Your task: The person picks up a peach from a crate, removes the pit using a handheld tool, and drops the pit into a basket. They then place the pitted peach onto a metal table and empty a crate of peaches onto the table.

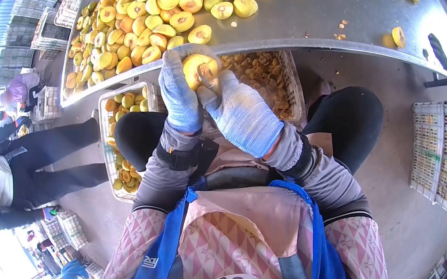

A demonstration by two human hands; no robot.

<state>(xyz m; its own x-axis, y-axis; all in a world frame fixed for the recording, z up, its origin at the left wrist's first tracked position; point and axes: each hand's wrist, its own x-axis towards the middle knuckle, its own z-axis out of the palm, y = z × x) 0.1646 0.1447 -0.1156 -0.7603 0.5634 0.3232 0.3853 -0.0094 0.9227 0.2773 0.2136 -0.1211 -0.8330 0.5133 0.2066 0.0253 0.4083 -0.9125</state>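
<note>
My left hand (180,91), in a pale blue-grey glove, is wrapped round a yellow peach half (195,69) with its cut face up and a brown hollow showing. My right hand (244,111), gloved alike, is closed with thumb and fingers together at the near right side of that peach half. What my right fingers hold, if anything, is hidden. Both hands are above my lap, just in front of the metal table (285,12). A heap of halved yellow-green peaches (155,12) lies on the table's left part, some with red-brown centres.
Under the table edge stands a crate of brown pits (263,77). A white crate of peach halves (124,143) is beside my left knee. Stacked crates (441,151) stand at the right. At the left is another person (33,171). A loose peach half (398,37) lies on the table.
</note>
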